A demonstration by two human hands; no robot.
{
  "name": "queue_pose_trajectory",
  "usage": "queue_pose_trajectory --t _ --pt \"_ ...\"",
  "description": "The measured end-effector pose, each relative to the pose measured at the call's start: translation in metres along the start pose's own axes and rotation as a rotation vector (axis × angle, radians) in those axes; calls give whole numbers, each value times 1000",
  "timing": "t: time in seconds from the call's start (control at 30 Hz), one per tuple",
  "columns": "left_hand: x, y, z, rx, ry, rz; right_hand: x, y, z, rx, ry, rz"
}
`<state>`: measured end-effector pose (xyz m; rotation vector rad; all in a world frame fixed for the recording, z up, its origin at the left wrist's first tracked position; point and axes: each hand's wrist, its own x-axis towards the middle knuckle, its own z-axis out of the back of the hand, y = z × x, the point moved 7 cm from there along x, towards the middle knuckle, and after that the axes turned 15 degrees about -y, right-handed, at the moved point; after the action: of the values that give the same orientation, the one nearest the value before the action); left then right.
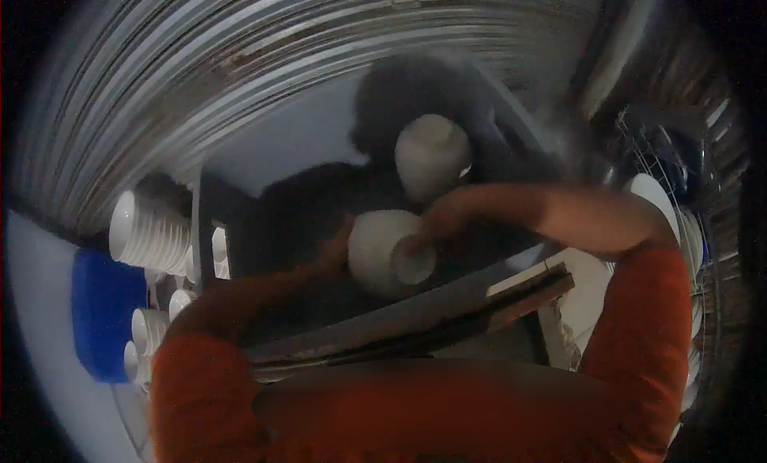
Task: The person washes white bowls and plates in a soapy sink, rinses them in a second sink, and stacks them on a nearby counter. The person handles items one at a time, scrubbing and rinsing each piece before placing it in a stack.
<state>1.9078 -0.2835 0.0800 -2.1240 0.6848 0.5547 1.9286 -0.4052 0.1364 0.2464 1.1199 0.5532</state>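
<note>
A white bowl-like vessel (377,253), tilted on its side, is between my hands over the dark, shadowed worktop. My left hand (338,244) grips it along its left side, the fingers partly lost in shadow. At its right end is a round foot or opening (414,260); which one, I cannot tell. The fingers of my right hand (440,220) touch that end, blurred, so their grip is unclear. Just behind stands a second pale rounded vessel (432,154), close to my right wrist.
Stacked white bowls (150,235) lie at the left beside an upright panel (204,235), near a blue container (108,319). A wire rack (665,145) with white plates (656,202) stands at the right. The worktop's front edge (371,319) runs before me; corrugated sheeting (269,49) rises behind.
</note>
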Motion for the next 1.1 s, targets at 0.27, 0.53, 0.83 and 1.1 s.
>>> queue_pose_trajectory --t 0.27,0.53,0.83,1.1 --pt "31 26 -34 166 17 -1 16 -6 20 -386 -257 114" --pt "72 46 -86 721 24 -303 -2 6 33 -770 -642 349" --pt "-5 -59 -93 1580 78 -927 26 -26 37 -930 -794 478" --pt "-255 -210 -3 1572 -361 -1343 -48 10 52 -767 -690 77"
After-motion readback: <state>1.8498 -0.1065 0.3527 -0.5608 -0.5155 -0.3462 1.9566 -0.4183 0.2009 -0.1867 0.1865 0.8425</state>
